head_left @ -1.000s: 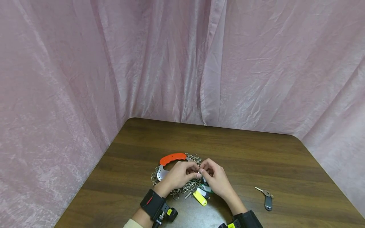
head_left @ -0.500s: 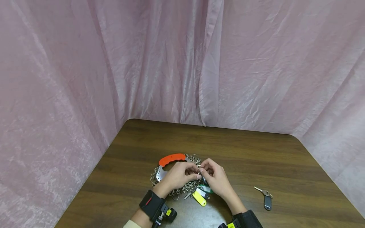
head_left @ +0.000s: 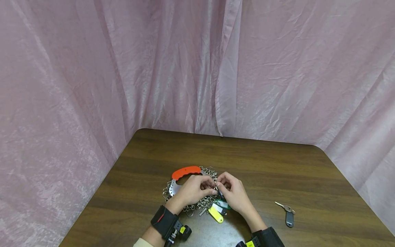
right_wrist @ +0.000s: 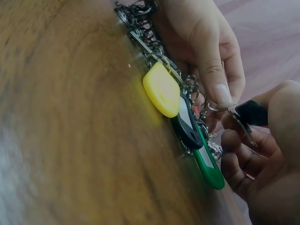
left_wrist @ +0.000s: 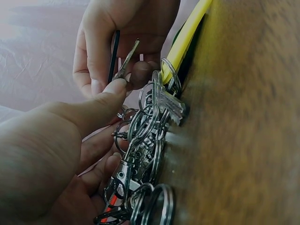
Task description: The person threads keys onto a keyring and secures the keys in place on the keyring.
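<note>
My left hand (head_left: 194, 188) pinches a split key ring (right_wrist: 216, 109) between thumb and fingers, at the right side of a heap of metal rings. Close beside it, my right hand (head_left: 235, 195) holds a black key tag (right_wrist: 253, 113); a small key (left_wrist: 125, 63) hangs with it between the two hands. Under the left hand lies a curved metal holder with an orange grip (head_left: 186, 171), edged with many rings and clasps. At the heap's near side lie a yellow key tag (head_left: 215, 214), a dark tag with white label (right_wrist: 186, 124) and a green tag (right_wrist: 209, 166).
Apart on the right of the wooden table (head_left: 148, 151) lies a key with a dark grey tag (head_left: 289, 219). Another key (head_left: 203, 211) sticks out near the yellow tag. Pink curtains (head_left: 172, 68) hang behind the table's far edge.
Both hands stay at the same spot by the ring heap, their fingers shifting only slightly. The head view tilts a little; nothing on the table has moved.
</note>
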Available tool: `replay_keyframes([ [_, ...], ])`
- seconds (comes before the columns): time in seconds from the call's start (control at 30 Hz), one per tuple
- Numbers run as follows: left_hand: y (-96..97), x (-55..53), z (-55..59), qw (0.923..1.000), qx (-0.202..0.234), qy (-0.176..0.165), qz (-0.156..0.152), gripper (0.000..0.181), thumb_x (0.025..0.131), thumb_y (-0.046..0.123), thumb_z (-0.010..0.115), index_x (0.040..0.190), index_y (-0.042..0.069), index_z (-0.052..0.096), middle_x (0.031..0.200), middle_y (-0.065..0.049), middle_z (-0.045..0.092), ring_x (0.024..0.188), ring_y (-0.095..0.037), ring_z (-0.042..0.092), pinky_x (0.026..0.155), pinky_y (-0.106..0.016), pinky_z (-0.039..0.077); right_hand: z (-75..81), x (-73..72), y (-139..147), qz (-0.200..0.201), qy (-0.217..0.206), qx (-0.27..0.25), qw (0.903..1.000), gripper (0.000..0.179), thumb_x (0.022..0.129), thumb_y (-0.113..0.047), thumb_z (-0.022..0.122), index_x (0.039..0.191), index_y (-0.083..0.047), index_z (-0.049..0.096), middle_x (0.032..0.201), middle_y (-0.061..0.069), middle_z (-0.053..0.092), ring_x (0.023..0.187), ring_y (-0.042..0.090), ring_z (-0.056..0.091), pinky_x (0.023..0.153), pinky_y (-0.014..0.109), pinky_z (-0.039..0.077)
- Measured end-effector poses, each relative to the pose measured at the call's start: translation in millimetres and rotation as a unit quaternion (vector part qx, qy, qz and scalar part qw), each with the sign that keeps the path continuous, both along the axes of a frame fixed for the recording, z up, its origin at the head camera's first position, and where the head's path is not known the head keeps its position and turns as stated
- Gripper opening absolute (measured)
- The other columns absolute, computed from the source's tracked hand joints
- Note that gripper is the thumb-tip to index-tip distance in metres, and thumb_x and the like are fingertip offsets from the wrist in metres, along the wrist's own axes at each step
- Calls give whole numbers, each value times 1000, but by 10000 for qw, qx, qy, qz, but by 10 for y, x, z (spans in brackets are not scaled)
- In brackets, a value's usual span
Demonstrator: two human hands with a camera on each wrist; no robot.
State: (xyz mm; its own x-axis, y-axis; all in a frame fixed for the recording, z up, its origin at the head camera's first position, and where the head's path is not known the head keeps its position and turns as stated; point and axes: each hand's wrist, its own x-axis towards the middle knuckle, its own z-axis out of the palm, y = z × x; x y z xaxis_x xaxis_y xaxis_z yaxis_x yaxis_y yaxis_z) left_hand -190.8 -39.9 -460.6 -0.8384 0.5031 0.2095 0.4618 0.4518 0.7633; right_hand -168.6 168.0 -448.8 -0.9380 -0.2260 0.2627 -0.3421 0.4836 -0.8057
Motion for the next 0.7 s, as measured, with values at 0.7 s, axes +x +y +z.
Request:
replay_keyframes([
  [0.7, 0, -12, -24, 9999, -69, 103, 65, 19, 101, 37, 75, 109, 19, 74, 97, 10, 71, 86, -2, 65, 78, -25, 55, 36, 24, 15, 335, -361, -105, 9987, 5, 106, -5, 63, 106, -9, 67, 87, 5, 65, 67, 19, 60, 60, 26, 50],
])
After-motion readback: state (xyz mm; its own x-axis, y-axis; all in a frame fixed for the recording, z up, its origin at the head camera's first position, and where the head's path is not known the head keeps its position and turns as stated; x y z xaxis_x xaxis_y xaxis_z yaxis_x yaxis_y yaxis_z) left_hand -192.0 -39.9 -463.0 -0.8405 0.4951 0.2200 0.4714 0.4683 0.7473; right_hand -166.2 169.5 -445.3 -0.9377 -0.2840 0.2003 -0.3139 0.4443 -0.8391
